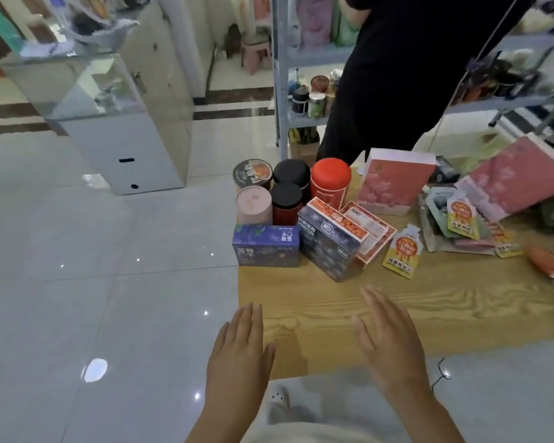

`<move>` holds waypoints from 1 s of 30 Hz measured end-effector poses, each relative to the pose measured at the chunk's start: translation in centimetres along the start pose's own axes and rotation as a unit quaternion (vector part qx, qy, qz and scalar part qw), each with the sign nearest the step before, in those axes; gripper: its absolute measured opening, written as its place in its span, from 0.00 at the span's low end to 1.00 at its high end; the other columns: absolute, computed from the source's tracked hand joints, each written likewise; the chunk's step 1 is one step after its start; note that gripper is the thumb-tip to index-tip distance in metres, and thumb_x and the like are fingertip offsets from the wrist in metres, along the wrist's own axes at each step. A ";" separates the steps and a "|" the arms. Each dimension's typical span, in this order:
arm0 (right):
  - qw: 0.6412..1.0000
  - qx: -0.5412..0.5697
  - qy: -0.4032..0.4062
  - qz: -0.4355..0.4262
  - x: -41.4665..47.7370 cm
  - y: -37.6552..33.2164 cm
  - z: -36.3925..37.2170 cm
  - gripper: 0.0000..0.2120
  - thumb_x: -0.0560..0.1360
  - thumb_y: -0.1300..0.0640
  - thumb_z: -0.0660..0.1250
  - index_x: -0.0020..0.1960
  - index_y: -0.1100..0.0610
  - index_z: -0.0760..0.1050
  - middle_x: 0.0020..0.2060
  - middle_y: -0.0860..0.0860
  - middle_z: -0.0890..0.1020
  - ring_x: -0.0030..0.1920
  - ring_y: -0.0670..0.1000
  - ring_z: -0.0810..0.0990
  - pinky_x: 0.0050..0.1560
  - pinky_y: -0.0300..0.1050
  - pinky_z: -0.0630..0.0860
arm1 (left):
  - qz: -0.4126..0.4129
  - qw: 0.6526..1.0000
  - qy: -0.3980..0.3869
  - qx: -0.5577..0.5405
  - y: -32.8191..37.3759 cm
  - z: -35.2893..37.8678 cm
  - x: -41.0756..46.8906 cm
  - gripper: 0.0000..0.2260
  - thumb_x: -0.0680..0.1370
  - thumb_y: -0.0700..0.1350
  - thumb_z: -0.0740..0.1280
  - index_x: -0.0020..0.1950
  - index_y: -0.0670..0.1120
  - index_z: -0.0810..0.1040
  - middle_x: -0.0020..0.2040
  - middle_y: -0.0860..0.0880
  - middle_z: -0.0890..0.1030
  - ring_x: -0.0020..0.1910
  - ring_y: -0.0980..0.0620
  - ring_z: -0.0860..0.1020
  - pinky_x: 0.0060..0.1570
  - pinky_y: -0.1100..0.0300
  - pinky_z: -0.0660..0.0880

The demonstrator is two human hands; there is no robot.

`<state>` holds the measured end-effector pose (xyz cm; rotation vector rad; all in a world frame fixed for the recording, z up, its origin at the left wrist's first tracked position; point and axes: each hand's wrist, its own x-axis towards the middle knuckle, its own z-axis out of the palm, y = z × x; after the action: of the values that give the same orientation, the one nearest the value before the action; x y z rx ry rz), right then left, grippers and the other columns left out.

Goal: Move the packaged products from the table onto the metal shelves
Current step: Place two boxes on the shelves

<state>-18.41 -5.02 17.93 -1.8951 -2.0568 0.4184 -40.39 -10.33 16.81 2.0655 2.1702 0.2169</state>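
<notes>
1. My left hand hovers flat at 7 o'clock over the near left corner of the table, fingers spread and holding nothing; I judge it is poised to reach, since nothing is picked yet.
2. At 11 o'clock of that hand, the purple box stands on the table's left edge, with Chinese print too blurred for me to read. Behind it cluster a pink tub, black-lidded jars and a red canister, packed close, probably grouped by shape.
3. The dark blue box leans against orange boxes; its small white label is unreadable.
4. My right hand at 5 o'clock is open too, empty, palm down.
5. A yellow pouch lies flat at 1 o'clock of it; a pink box stands behind.
6. The metal shelves at 12 o'clock already hold jars; a person in dark clothing stands before them.
</notes>
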 end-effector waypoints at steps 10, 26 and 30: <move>0.997 -0.008 -0.061 0.046 6.1 -0.9 1.6 0.33 0.74 0.40 0.45 0.75 0.53 0.63 0.74 0.49 0.65 0.74 0.51 0.62 0.72 0.50 0.57 | 0.052 0.998 0.016 0.003 -1.1 3.3 12.2 0.27 0.74 0.50 0.70 0.67 0.35 0.73 0.65 0.38 0.76 0.64 0.40 0.76 0.57 0.45 0.76; 0.990 -0.103 -0.061 -0.077 17.3 2.6 4.4 0.34 0.63 0.54 0.79 0.67 0.58 0.73 0.58 0.54 0.77 0.59 0.56 0.73 0.56 0.56 0.76 | -0.028 0.994 -0.055 0.090 1.0 9.6 21.4 0.51 0.62 0.51 0.80 0.76 0.38 0.57 0.75 0.40 0.62 0.75 0.42 0.60 0.70 0.44 0.62; 0.986 -0.138 -0.056 -0.075 17.4 2.1 5.2 0.38 0.59 0.53 0.81 0.66 0.59 0.73 0.54 0.57 0.76 0.54 0.57 0.72 0.52 0.55 0.77 | -0.038 0.993 -0.024 0.105 1.3 10.4 20.8 0.46 0.65 0.41 0.76 0.77 0.38 0.55 0.77 0.41 0.57 0.77 0.43 0.54 0.72 0.45 0.54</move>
<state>-20.01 12.48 12.90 -1.8823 -2.4213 0.2151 -38.09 10.58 6.86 2.0602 2.3258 -0.0722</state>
